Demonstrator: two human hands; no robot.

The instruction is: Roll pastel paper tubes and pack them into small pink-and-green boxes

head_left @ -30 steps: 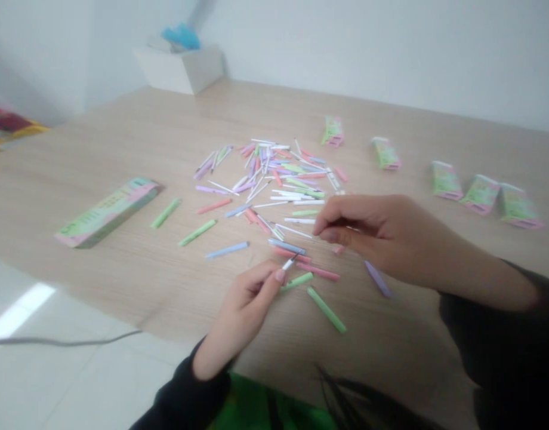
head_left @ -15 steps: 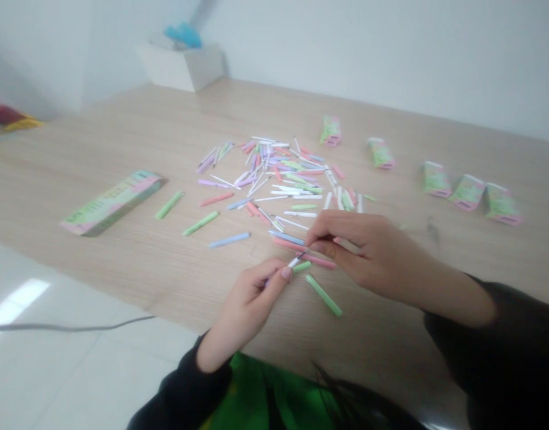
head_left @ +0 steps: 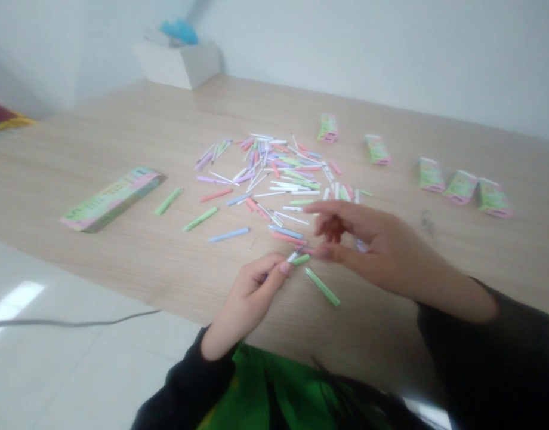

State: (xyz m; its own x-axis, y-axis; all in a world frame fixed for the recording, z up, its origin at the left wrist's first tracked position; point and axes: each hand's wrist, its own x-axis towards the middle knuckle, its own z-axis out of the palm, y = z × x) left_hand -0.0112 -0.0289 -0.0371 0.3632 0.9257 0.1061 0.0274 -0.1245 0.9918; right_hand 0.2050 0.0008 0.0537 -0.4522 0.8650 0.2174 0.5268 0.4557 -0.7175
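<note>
My left hand [head_left: 254, 292] is closed round a slim pen [head_left: 293, 257], its white end and dark tip poking out between thumb and forefinger; the rest of the pen is mostly covered by the fingers. Just right of that tip, my right hand [head_left: 368, 239] has its thumb and forefinger spread apart, with nothing visible between them. A bluish bit shows under the right palm; I cannot tell whether it is touched. Close to both hands lie a green pen barrel [head_left: 323, 286], a red one [head_left: 287, 238] and a blue one [head_left: 284, 232].
A loose heap of pastel pen barrels and white refills [head_left: 278, 164] covers the table's middle. A long pastel box [head_left: 111, 200] lies to the left. Several small pastel boxes [head_left: 431, 174] stand at the right. Far back is a white box [head_left: 178, 63] with something blue on top.
My right thumb and forefinger have parted from their pinch at the pen's tip, the forefinger rising. My left hand keeps the pen in nearly the same place.
</note>
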